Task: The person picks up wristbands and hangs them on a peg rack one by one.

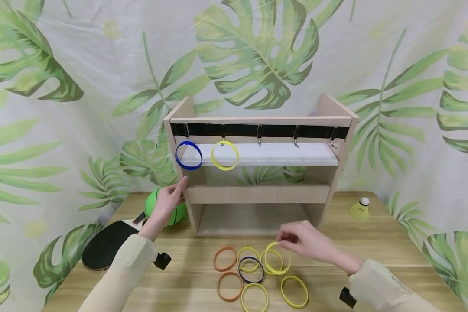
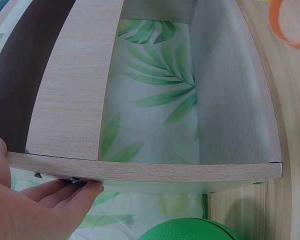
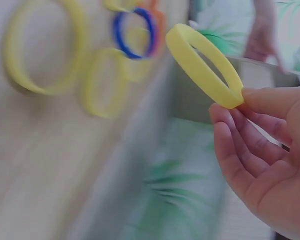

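Wood-grained and stiff-looking, the rack [image 1: 257, 195] has its left side edge gripped between thumb and fingers of the left hand [image 1: 167, 203]. Rightward, an orange band [image 1: 230, 300] lies on the worktop [image 1: 374, 234]; next, a yellow band [image 3: 196, 71] hangs above it, pinched by the right hand [image 1: 306, 240]. It is probably light, soft, springy and hard to break; one side of the rim makes a fair hold, leaving the loop unsquashed.

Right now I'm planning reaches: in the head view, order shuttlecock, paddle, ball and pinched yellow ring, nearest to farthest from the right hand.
1. Yellow ring: in right hand
2. Shuttlecock: right of shelf
3. Ball: left of shelf
4. Paddle: far left
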Motion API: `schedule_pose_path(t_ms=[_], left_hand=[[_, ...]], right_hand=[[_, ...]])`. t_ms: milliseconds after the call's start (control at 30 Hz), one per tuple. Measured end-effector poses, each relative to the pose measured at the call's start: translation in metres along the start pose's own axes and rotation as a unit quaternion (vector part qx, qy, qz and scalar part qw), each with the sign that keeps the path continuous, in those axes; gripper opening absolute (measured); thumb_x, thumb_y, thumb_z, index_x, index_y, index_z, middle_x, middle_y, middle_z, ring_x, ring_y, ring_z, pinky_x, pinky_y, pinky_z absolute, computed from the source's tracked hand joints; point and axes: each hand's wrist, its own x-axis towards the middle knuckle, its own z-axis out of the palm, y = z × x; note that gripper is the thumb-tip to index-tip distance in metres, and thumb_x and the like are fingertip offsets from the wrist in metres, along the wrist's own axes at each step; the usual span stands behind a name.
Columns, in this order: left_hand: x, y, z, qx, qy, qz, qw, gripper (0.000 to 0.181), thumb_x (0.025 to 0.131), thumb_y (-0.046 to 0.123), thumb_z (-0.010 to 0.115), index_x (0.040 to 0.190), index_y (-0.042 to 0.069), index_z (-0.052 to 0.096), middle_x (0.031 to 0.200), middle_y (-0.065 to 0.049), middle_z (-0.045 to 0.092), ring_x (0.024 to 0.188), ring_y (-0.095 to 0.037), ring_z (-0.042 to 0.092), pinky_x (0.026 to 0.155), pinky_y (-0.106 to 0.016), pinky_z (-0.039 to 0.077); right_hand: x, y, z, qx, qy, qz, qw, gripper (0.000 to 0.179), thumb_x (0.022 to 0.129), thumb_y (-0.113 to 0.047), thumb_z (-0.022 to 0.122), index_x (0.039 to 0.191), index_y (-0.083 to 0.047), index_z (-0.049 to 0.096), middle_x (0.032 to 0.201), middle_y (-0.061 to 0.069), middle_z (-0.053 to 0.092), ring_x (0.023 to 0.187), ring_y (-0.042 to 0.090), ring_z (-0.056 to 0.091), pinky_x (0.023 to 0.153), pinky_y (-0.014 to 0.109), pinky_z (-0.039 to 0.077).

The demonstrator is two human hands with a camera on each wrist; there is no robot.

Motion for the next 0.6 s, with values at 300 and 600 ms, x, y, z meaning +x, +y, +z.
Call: schedule_pose_path(t_ms=[300, 600], left_hand=[[-0.001, 0.000, -0.001, 0.003, 0.005, 0.008, 1.0000, 0.083, 0.100, 0.059, 0.045, 0.148, -0.008, 0.037, 0.159, -0.022, 0.032, 0.145, -0.036, 0.038, 0.116, -0.044, 0.043], [0.000, -0.001, 0.000, 0.011, 0.002, 0.005, 0.9999, 0.085, 0.099, 0.061, 0.045, 0.150, -0.006, 0.035, 0.159, -0.022, 0.032, 0.144, -0.038, 0.039, 0.116, -0.044, 0.043]], right_hand=[[0.052, -0.049, -0.088, -0.080, 0.101, -0.059, 0.9898, 0.007, 0.086, -0.004, 0.074, 0.092, -0.006, 0.071, 0.081, 0.003, 0.072, 0.070, 0.004, 0.063, 0.063, 0.014, 0.058], [0.097, -0.078, -0.146, -0.147, 0.179, -0.088, 0.9689, 0.006, 0.089, -0.002, 0.072, 0.093, -0.006, 0.072, 0.086, 0.003, 0.073, 0.075, 0.007, 0.066, 0.067, 0.020, 0.060]])
